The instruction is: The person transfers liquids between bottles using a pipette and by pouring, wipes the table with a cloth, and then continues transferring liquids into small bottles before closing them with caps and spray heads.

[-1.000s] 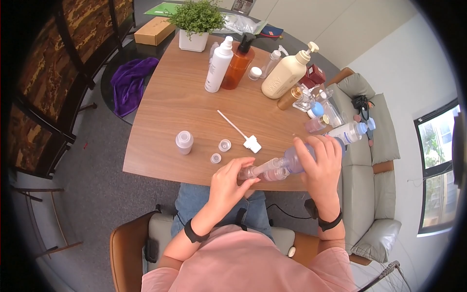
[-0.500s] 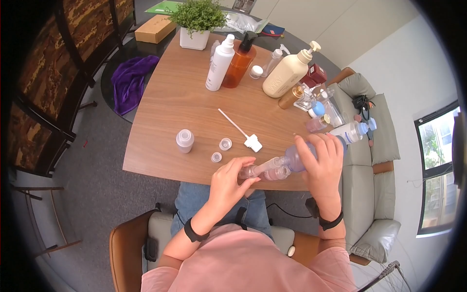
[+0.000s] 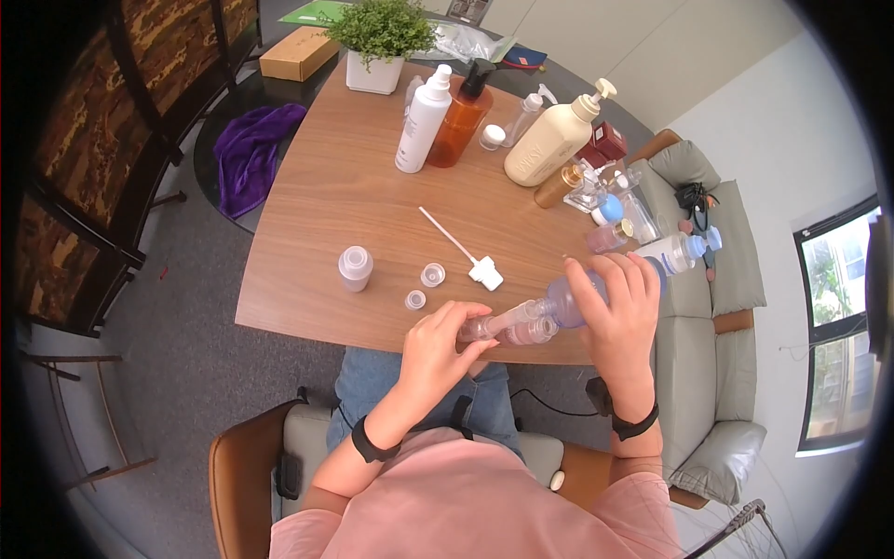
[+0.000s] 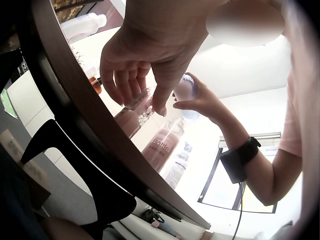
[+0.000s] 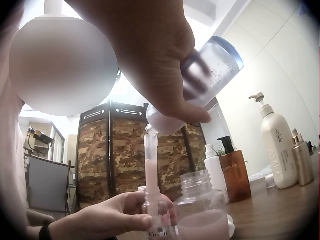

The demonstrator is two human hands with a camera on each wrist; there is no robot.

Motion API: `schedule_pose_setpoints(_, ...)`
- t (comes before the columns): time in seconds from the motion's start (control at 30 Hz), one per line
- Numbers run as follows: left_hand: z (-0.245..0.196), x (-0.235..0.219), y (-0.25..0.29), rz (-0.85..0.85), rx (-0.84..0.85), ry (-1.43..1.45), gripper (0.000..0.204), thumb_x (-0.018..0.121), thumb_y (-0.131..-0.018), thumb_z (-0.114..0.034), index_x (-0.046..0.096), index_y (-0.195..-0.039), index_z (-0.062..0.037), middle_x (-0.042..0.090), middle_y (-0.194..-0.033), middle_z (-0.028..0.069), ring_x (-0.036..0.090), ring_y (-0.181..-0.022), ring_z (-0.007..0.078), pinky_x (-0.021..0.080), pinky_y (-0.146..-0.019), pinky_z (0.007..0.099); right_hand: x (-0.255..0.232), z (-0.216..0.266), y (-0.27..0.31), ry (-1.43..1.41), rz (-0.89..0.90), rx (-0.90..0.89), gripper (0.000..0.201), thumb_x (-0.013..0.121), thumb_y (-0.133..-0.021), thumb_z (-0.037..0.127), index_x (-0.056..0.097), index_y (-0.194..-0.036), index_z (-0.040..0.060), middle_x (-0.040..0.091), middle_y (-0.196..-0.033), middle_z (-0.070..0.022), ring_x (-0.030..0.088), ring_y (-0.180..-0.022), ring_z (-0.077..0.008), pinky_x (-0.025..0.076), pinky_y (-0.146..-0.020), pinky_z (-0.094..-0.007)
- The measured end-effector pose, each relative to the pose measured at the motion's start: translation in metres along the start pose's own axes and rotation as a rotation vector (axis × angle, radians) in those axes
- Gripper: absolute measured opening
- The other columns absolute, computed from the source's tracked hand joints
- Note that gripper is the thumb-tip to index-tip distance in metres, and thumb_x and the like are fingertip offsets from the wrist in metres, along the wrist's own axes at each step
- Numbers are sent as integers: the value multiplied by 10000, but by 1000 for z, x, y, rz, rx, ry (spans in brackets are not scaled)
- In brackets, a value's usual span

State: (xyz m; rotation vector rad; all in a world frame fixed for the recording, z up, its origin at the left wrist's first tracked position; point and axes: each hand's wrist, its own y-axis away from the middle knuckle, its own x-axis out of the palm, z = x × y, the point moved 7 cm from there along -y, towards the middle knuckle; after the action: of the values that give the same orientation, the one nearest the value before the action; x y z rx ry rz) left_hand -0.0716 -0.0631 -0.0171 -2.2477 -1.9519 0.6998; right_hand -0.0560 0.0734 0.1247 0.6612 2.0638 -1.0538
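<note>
My right hand (image 3: 616, 303) grips a translucent bluish bottle (image 5: 212, 70), tilted with its neck down at the top of a clear tube (image 5: 151, 155). Pinkish liquid fills the lower part of the tube, which stands upright in the neck of a small clear bottle (image 5: 156, 215). Fingers and thumb of my left hand (image 3: 430, 347) hold that small bottle near the table's front edge. Right beside it stands an open, wider clear bottle (image 5: 202, 225) with pink liquid inside. A white pump head with a long dip tube (image 3: 484, 272) lies on the table just beyond my hands.
On the wooden table (image 3: 317, 219), a small frosted bottle (image 3: 355, 268) and two little clear caps (image 3: 432, 274) stand left of my hands. Farther back are a white spray bottle (image 3: 424, 121), an amber bottle (image 3: 456, 126), a cream pump bottle (image 3: 549, 144) and a potted plant (image 3: 377, 56).
</note>
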Motion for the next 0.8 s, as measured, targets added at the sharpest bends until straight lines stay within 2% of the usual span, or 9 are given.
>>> schedule_pose_setpoints(0.8,1,-1,0,15,1,-8,359,791,-726,-179,629,-1030,-78,653,-886,89,650,-777,287,515,-666,366,0,2,-3,26,2,-14,431,636,-707,126,610,-1133,187,553,-1020,-56,560,-1010,-237,400,-970,-509)
